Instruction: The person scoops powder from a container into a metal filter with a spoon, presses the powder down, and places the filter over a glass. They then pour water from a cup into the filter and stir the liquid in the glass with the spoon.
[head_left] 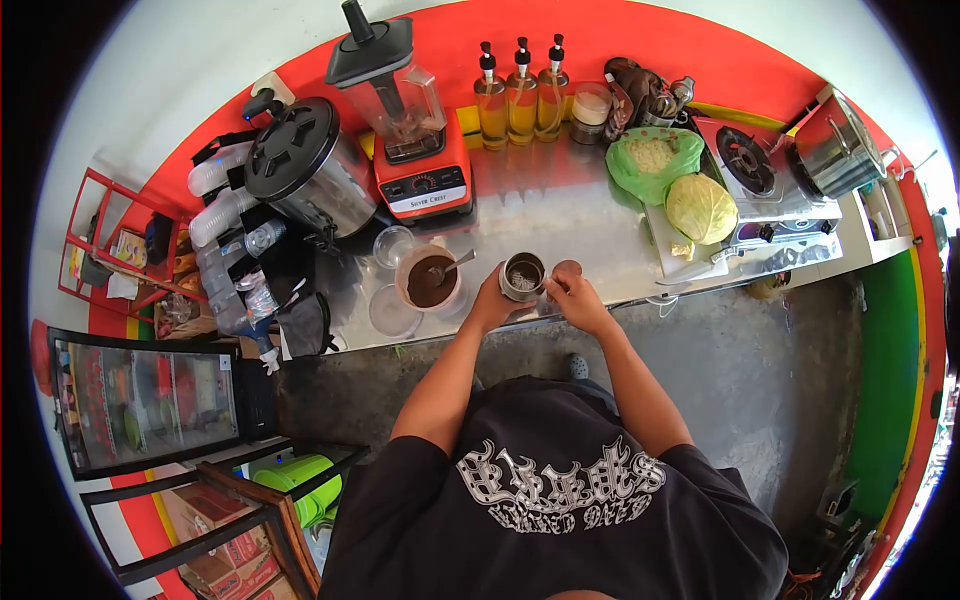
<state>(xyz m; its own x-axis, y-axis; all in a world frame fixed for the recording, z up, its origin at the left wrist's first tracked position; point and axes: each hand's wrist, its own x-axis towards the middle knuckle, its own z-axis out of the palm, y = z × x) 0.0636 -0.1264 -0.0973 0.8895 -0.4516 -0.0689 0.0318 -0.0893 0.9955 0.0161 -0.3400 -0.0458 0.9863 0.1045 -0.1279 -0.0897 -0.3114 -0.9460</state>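
My left hand (pixel 490 303) is wrapped round the side of a small metal cup (pixel 523 275) near the counter's front edge. Fingers of my right hand (pixel 577 300) are closed at the cup's right side, by a small round brownish piece (pixel 568 268); whether they grip it or a handle is unclear. Inside the cup the contents are dark with some light specks. To its left stands a tub of dark brown powder (pixel 430 281) with a metal spoon (pixel 455 264) in it. A clear lid (pixel 396 311) lies beside the tub, and a clear cup (pixel 393 245) is behind it.
Along the back of the steel counter (pixel 530 200) are a steel dispenser (pixel 310 170), a red blender (pixel 420 180), pump bottles (pixel 522 105) and a jar (pixel 590 112). At right are a cabbage (pixel 701 209), a green bag (pixel 640 170) and a stove (pixel 780 225) with a pot (pixel 840 150).
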